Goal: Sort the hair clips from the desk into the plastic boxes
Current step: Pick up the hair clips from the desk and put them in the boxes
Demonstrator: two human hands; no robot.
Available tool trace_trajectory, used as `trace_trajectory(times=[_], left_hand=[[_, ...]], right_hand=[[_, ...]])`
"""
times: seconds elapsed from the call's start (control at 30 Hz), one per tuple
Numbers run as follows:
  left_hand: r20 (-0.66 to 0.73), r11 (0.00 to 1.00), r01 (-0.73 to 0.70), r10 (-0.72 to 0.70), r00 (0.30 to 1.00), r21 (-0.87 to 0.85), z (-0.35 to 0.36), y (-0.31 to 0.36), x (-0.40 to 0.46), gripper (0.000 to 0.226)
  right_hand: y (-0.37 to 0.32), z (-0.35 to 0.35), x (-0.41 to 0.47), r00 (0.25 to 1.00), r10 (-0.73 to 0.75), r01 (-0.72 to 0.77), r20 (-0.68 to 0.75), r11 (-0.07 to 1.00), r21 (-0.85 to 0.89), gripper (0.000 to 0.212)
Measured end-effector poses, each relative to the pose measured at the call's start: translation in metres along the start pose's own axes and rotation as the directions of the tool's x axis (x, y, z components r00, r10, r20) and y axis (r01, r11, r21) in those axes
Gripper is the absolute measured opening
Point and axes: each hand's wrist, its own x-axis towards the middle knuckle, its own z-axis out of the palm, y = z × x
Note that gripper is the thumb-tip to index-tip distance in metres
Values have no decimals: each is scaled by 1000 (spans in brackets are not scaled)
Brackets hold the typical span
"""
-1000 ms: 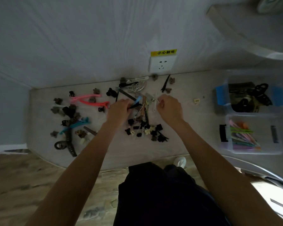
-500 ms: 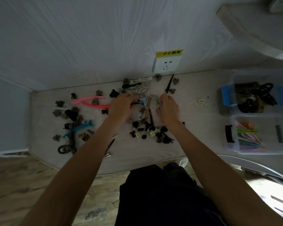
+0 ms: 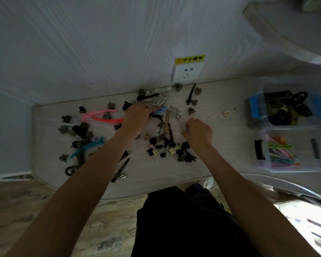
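1. The left hand (image 3: pixel 135 119) lies over the middle of the desk (image 3: pixel 220 101), toward its far edge, fingers curled down onto a blue hair clip (image 3: pixel 160 110) whose tip juts out past the fingertips on the right; the grip closes on that clip.
2. Just beyond the left hand, nearer the far edge, rests a silver butterfly clip (image 3: pixel 158 99).
3. The right hand (image 3: pixel 198 131) hovers over the desk right of the middle, fingers curled inward; whether the grip pinches anything small I cannot tell.
4. Between the two hands lies a heap of hair clips (image 3: pixel 167 143), black, tan and cream, running toward the near edge, close beside the right hand's thumb side.
5. Two pink long clips (image 3: pixel 102 115) lie left of the left hand, touching its wrist side or nearly so; a teal long clip (image 3: pixel 87 148) sits closer to the left edge among dark flower-shaped clips.
6. At the right edge stand two clear plastic boxes, well apart from both hands: the far box (image 3: pixel 256 106) holds dark claw clips, the near box (image 3: pixel 289 169) holds coloured long clips.
7. A white wall socket (image 3: pixel 186 72) sits just above the far edge.
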Motion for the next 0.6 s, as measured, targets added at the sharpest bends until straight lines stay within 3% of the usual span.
trace_trajectory(times=[0.13, 0.33, 0.6], left_hand=[[87, 997, -25, 18, 996, 73, 4, 2, -2, 30], [175, 999, 4, -12, 985, 43, 3, 4, -2, 29], [106, 947, 146, -120, 987, -286, -4, 1, -7, 30]], right_hand=[[1, 1, -1, 1000, 3, -3, 4, 998, 66, 22], [1, -2, -1, 999, -36, 37, -12, 995, 96, 23], [7, -15, 6, 992, -122, 125, -39, 988, 95, 22]])
